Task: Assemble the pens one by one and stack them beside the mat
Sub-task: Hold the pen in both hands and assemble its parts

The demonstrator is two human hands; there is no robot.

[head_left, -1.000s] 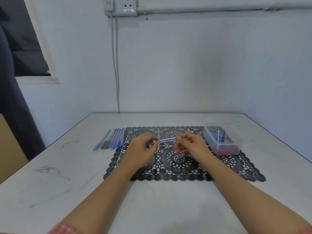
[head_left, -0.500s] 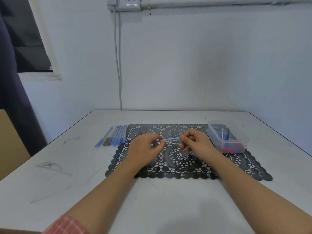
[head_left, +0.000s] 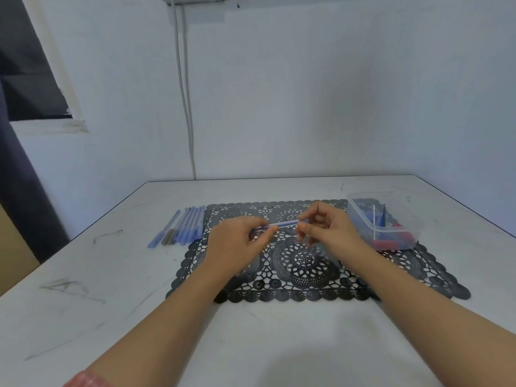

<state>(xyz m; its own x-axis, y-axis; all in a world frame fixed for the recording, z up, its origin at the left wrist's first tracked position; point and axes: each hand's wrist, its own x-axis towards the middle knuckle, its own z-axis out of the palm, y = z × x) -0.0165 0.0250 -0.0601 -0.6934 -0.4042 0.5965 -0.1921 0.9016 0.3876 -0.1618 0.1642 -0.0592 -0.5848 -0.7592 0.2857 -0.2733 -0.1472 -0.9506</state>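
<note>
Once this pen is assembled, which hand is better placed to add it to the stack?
Probably the left: the left hand grips the pen at the end nearer the finished pens, which lie off the mat's left edge. The right hand pinches the other end, by the parts box.

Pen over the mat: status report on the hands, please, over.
Left hand and right hand each pinch an end of the pen. Pen held above the mat, not yet stacked. Nothing blocks the pen row beside it.
</note>
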